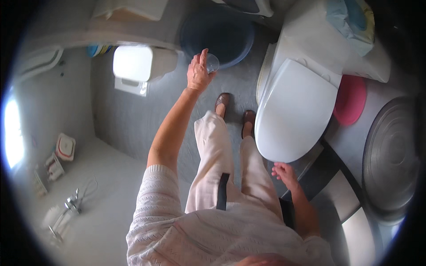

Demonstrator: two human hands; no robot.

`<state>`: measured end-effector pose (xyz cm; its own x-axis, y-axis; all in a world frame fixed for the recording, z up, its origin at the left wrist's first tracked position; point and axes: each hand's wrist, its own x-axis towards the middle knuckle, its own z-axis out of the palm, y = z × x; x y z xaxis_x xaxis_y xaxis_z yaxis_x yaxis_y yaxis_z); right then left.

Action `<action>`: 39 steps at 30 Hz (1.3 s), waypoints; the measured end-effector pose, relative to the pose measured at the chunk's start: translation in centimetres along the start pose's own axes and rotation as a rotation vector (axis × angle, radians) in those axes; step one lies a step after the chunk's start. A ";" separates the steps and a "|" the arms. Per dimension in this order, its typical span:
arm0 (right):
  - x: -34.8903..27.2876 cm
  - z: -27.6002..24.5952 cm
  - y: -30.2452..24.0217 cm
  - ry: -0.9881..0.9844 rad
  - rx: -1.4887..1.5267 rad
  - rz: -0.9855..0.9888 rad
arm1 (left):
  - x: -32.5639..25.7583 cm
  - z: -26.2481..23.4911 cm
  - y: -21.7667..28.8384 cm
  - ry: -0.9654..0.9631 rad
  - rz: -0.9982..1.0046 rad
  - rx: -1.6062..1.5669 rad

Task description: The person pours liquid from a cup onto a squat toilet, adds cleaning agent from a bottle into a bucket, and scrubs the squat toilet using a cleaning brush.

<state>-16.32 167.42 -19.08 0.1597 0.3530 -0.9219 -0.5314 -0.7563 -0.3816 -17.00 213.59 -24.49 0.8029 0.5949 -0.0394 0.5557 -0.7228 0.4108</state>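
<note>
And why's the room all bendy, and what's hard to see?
Head view: the fisheye lens bends edges near its black rim; the bright patch at far left is washed out; the white lid glares; the clear cup in the left hand looks faint.

A round clear cup (213,63) appears smooth, in glass or plastic. The white oval toilet lid (297,111) gleams glossy; the round dark-blue tub (241,49) looks plastic, the pale trousers (214,162) matt cloth.

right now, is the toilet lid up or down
Down: the white toilet lid lies closed, its smooth top facing up, with no opening showing.
</note>
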 end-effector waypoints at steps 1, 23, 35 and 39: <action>-0.1 0.7 0.7 0.061 0.052 0.074 | 1.5 0.9 -0.8 -0.057 0.009 0.033; 1.5 7.7 2.8 0.147 0.491 0.506 | 11.9 19.3 -9.7 -0.312 0.258 0.389; 0.6 7.7 3.1 0.163 0.502 0.517 | 11.8 18.6 -8.0 -0.331 0.216 0.385; 0.0 7.4 2.1 0.157 0.485 0.472 | 11.4 15.5 -6.8 -0.183 0.199 0.149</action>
<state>-23.62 169.85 -19.38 -0.0812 -0.0643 -0.9946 -0.8796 -0.4647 0.1019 -8.26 219.86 -41.86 0.9172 0.3731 -0.1400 0.3982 -0.8704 0.2895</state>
